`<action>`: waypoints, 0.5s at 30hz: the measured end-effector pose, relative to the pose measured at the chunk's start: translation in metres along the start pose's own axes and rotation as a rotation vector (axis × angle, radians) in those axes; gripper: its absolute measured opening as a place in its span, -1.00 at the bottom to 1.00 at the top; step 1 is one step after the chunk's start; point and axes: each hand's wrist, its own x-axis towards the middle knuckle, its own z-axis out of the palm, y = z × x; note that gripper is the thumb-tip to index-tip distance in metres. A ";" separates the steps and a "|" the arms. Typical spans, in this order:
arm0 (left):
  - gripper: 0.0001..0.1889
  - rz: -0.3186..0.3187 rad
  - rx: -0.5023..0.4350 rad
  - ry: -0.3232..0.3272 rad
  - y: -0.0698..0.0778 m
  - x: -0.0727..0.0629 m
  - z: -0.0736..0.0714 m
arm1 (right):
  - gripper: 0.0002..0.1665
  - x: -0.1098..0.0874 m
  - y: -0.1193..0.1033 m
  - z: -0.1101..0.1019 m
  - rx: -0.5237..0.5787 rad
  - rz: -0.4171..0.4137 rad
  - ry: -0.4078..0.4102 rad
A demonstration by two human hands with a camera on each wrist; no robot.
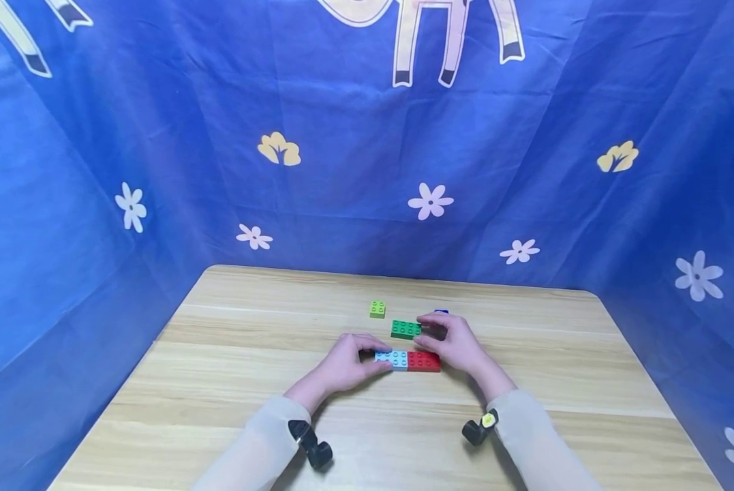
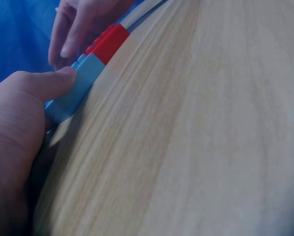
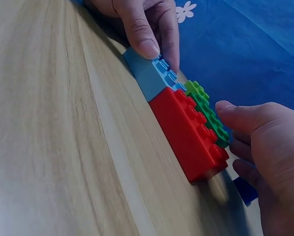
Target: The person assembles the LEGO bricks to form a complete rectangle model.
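Observation:
A light blue brick (image 1: 400, 361) and a red brick (image 1: 424, 362) sit end to end on the wooden table, their ends meeting. At the outer end of the light blue one, my left hand (image 1: 349, 363) pinches it between thumb and fingers. Just behind this row lies a green brick (image 1: 406, 330). My right hand (image 1: 459, 344) is around its right end, thumb and fingers apart. In the right wrist view the thumb (image 3: 235, 114) is close to the green brick (image 3: 209, 118); whether it touches is unclear.
A small lime green brick (image 1: 377, 309) lies farther back, left of the green one. Partly hidden behind my right hand is a dark blue brick (image 1: 441, 311). A blue patterned cloth (image 1: 354, 225) surrounds the table (image 1: 219, 436) at the back and sides.

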 end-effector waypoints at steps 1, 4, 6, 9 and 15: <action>-0.65 0.001 0.000 0.001 0.000 0.000 0.000 | -0.43 0.002 0.000 0.001 -0.003 -0.009 -0.002; -0.66 -0.001 -0.006 0.000 0.001 0.000 0.000 | -0.43 0.007 0.001 0.004 -0.019 -0.026 -0.007; -0.66 -0.006 -0.011 -0.002 0.001 -0.001 0.000 | -0.44 0.010 0.001 0.005 -0.042 -0.020 -0.008; -0.66 -0.008 -0.013 -0.004 0.001 -0.001 0.000 | -0.43 0.015 0.003 0.008 -0.072 -0.012 -0.011; -0.66 0.000 -0.007 -0.003 0.001 -0.001 0.000 | -0.43 0.021 0.004 0.012 -0.102 -0.008 -0.035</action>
